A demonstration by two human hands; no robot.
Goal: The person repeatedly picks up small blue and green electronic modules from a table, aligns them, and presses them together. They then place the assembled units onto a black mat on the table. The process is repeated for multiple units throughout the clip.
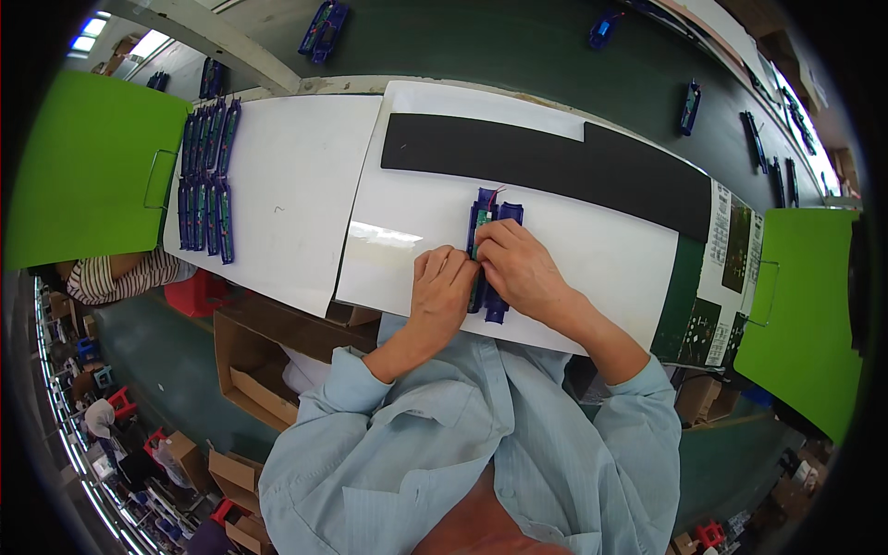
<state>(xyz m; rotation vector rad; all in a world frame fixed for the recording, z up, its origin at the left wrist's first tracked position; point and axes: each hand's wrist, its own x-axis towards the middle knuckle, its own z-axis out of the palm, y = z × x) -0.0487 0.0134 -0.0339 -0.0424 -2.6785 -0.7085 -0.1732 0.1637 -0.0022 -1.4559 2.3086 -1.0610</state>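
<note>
On the white work surface in front of me lies an opened blue plastic housing point(497, 307), its two long halves side by side. A narrow green circuit board point(484, 218) with thin red and dark wires at its far end sits in the left half. My left hand point(440, 292) is closed, fingertips pinched at the left edge of the housing. From the right, my right hand point(525, 273) reaches across the housing with bent fingers pressed onto its left half, by the board. The fingertips of both hands nearly meet and hide the middle of the board.
Two rows of finished-looking blue units with boards point(205, 176) lie at the left. A long black mat point(546, 166) crosses the far side of the surface. Green panels point(97, 171) stand at both sides. Beyond is a dark green belt point(462, 46) carrying several blue units. A cardboard box point(250, 361) is below left.
</note>
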